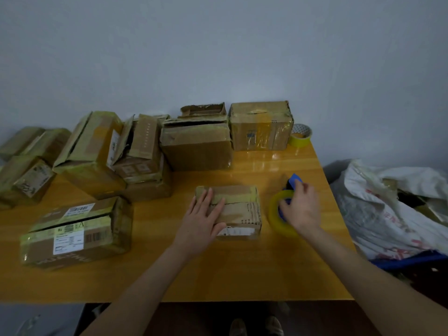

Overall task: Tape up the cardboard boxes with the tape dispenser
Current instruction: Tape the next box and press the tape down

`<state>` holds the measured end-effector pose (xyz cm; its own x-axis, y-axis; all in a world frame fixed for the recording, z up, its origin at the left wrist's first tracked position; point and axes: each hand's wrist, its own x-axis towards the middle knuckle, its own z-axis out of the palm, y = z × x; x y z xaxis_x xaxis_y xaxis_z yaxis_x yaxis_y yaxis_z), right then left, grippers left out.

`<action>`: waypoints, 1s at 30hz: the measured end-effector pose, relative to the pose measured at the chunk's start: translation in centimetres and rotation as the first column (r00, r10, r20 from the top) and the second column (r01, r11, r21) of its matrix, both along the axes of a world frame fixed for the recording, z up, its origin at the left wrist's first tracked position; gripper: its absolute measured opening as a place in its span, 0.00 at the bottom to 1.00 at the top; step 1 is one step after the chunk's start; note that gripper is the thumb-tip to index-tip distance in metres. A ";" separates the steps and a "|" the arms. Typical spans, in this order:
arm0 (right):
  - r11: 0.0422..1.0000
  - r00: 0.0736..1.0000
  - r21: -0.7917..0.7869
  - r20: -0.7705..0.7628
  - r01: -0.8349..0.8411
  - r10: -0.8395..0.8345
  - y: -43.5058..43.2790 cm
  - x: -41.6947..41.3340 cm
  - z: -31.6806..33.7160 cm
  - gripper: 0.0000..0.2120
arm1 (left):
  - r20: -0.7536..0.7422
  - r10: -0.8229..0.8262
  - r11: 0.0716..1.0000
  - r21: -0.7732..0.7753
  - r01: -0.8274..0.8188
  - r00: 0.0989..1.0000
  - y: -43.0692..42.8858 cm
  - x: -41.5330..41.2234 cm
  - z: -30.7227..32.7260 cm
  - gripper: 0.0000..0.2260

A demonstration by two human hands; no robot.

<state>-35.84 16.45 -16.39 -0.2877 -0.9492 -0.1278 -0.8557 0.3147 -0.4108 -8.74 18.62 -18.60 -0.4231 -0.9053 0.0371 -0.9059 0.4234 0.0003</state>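
On the table [242, 270] before you stands a small box [242, 209], and your left hand [202, 219] rests flat on its top. The dispenser [276, 214] lies just right of it, under your right hand [301, 207], which grips it. A long box [77, 234] lies to the left. More boxes [196, 146] stand behind, along the wall, with a tape roll [300, 135] at their right end. Bags [388, 209] lie right of the table.

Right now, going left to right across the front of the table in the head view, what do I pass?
Labelled cardboard box → left hand → small cardboard box → tape dispenser → right hand → white sack beside the table.
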 end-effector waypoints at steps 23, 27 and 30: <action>0.954 0.690 0.298 0.683 0.035 -0.239 -4.3 -6.9 7.3 0.22 | -0.034 -0.022 1.000 -0.018 0.021 0.999 0.0 0.6 0.5 0.27; 0.967 0.673 0.233 0.732 -0.104 -0.104 -5.0 -5.5 11.9 0.25 | -0.091 -0.038 0.999 -0.005 0.037 0.995 0.0 0.5 0.7 0.27; 0.960 0.721 0.208 0.692 -0.186 -0.010 -4.5 -3.1 14.2 0.23 | -0.150 -0.051 0.999 0.001 0.052 0.987 -0.2 0.5 0.7 0.28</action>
